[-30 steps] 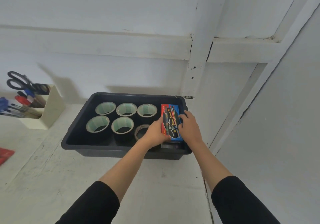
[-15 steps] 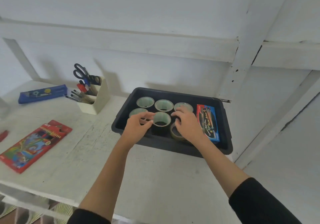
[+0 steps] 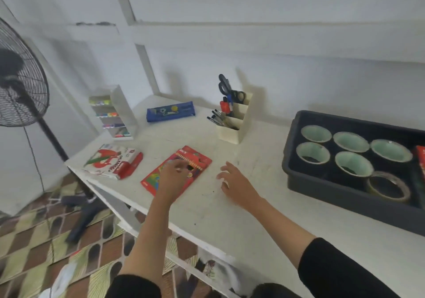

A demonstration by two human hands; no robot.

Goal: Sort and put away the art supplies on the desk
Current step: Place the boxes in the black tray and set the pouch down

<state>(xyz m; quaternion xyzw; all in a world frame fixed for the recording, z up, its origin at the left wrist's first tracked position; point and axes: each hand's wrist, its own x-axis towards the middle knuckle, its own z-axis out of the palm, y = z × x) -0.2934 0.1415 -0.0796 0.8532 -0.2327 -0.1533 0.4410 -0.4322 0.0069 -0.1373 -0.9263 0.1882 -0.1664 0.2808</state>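
Fingers (image 3: 179,167) of our left hand (image 3: 173,178) bend onto the red pencil box (image 3: 196,159) on the desk (image 3: 230,217); grip unclear.
Our right hand (image 3: 234,181) hovers spread, empty, just right of it. Next, we judge: lift the box, carry it right into the grey bin (image 3: 333,188).

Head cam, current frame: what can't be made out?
Head view only.
- Left hand on the red pencil box: gripping or only touching is unclear; motion blur, and the hand covers the contact.
- Red pack in the grey bin: cut off by the right frame edge.
- Marker rack: labels too small and blurred.
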